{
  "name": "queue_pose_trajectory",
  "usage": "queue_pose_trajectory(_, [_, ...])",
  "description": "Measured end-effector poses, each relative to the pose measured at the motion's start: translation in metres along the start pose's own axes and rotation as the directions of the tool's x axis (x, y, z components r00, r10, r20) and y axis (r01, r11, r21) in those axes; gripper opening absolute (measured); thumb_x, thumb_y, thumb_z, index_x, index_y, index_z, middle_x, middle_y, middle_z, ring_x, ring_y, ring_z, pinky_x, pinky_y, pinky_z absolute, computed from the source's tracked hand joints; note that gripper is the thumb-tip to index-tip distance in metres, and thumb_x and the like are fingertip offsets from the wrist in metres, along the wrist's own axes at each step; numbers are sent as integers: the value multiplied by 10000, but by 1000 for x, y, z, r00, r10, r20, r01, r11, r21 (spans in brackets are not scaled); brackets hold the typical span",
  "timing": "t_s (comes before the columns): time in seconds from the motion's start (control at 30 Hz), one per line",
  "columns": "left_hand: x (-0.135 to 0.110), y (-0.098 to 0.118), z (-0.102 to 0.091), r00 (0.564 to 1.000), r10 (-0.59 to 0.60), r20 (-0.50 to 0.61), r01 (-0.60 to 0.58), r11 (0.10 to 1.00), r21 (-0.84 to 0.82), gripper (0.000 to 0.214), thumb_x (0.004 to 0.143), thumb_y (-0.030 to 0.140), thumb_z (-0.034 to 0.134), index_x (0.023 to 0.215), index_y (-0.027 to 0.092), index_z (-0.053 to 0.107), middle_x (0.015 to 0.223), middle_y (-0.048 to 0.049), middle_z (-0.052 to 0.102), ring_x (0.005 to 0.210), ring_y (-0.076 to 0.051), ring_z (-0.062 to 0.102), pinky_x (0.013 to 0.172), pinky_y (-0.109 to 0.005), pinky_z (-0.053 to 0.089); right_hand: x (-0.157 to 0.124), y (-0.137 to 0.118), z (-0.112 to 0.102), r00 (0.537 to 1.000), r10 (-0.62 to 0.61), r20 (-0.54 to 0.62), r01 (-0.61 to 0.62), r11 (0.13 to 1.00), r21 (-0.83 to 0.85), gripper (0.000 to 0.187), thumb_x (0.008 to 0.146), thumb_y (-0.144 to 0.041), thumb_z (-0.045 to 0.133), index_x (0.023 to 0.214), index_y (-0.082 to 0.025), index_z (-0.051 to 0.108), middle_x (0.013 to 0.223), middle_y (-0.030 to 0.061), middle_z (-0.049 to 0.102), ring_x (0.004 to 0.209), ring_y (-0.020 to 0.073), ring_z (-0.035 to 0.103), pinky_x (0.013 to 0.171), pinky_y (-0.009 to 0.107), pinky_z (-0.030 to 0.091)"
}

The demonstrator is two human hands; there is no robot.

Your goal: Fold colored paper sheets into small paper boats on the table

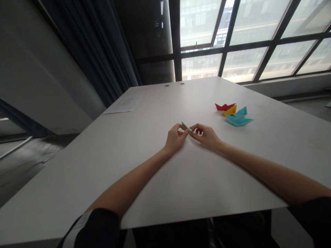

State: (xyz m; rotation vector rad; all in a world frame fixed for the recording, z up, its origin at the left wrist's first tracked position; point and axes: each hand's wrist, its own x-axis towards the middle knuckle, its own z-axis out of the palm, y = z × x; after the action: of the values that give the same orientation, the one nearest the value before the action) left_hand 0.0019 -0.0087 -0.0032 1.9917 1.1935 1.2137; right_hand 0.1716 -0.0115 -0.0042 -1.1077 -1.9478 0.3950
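A small piece of folded light green paper (pixel 185 126) is held just over the table, between my two hands. My left hand (pixel 176 137) pinches its left side between thumb and fingers. At its lower right end, my right hand (pixel 205 134) grips it with thumb and fingertips. The paper is tilted, seen nearly edge-on, and the fingers cover much of it. To the right of my hands lie several folded paper boats: a red boat (pixel 225 107), a yellow boat (pixel 230 111) and light blue boats (pixel 239 120), grouped close together.
The white table (pixel 165 186) stretches away toward large windows (pixel 201 65). A printed sheet of paper (pixel 124 104) lies at its far left. Two round cable holes (pixel 167 85) sit near the far edge. A dark blue curtain (pixel 95 44) hangs beyond the left side.
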Motion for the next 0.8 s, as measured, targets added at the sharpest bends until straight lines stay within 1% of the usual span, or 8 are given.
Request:
queue_pose_trajectory(0.1, [1,-2,0,998,-53,28,56,993,-107,197,787,347,559,816,175,469,810,4,593,596,-86,597,538,-188,454,-1,-2,2,998,11,56,-14,998,58,196,731,-376,602,829,-206,599,768,14,659,633,128,554,603,266,446])
queue_pose_trajectory(0.23, [1,-2,0,999,-39,21,42,986,-159,208,771,329,579,848,171,469,888,-12,592,615,-82,605,545,-185,467,-1,-1,3,994,59,96,-75,983,169,223,739,-400,596,814,-190,596,776,29,660,670,138,576,642,283,470])
queue_pose_trajectory(0.4, [0,-3,0,1000,-11,19,14,991,-136,172,766,225,559,904,179,465,966,-29,593,678,-91,618,613,-203,491,1,7,4,991,100,85,-121,945,303,210,729,-335,606,868,-185,560,823,45,648,675,143,589,649,298,487])
queue_pose_trajectory(0.57, [-2,-2,-2,998,38,40,-34,995,-90,228,747,103,493,956,192,476,1013,-36,598,689,-88,608,604,-197,483,2,10,5,990,137,43,-142,898,416,268,730,-231,567,995,-204,534,996,51,626,715,139,606,664,294,498])
queue_pose_trajectory(0.63, [-2,-3,-2,997,58,41,-53,993,-109,219,754,104,476,952,191,509,1070,-52,582,729,-96,603,617,-205,487,3,10,4,988,145,45,-150,884,442,234,727,-221,558,960,-199,563,994,47,630,737,148,613,681,300,498])
queue_pose_trajectory(0.7, [0,-6,-1,998,64,2,-63,985,-163,184,753,118,482,907,185,559,1127,-67,549,847,-123,595,686,-228,492,4,10,4,986,164,33,-159,857,490,199,711,-220,569,907,-192,590,965,44,642,785,164,619,725,313,497])
queue_pose_trajectory(0.77, [2,-9,1,999,12,-41,-22,968,-250,146,735,133,502,830,171,605,1160,-78,519,930,-148,574,756,-258,484,5,11,4,979,204,-8,-167,826,538,166,683,-226,595,841,-184,617,961,49,648,845,179,617,771,322,492])
queue_pose_trajectory(0.8, [3,-11,3,998,-43,-38,29,950,-312,127,723,144,512,790,163,619,1164,-81,514,924,-154,575,768,-271,480,5,11,4,972,233,-31,-178,813,554,145,668,-232,607,802,-180,629,966,55,649,864,186,615,782,324,490])
